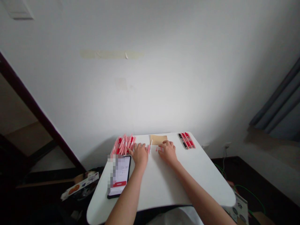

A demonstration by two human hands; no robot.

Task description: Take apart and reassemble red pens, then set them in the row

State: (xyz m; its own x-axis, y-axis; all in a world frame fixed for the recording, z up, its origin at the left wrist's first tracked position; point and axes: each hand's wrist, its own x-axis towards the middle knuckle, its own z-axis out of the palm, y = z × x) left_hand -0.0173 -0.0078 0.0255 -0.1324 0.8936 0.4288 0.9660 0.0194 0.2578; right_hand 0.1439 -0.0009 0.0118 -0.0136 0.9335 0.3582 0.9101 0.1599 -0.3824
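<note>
My left hand (140, 154) lies on the white table with its fingers spread, holding nothing that I can see. Beside its fingertips on the left is a pile of pink and red pens (123, 144). Just to its right lie a pink pen barrel (148, 149) and a thin white refill (151, 143). My right hand (169, 152) has its fingers bent, with a small pink pen part (161, 149) between thumb and forefinger. Another small pink piece (157, 149) lies on the table left of that hand.
A phone (122, 175) with a lit screen lies at the left of the table (164, 190). Behind my hands is a tan paper piece (158, 139). A row of red, pink and black pens (187, 140) lies at the back right. The wall (150, 103) borders the table's far edge.
</note>
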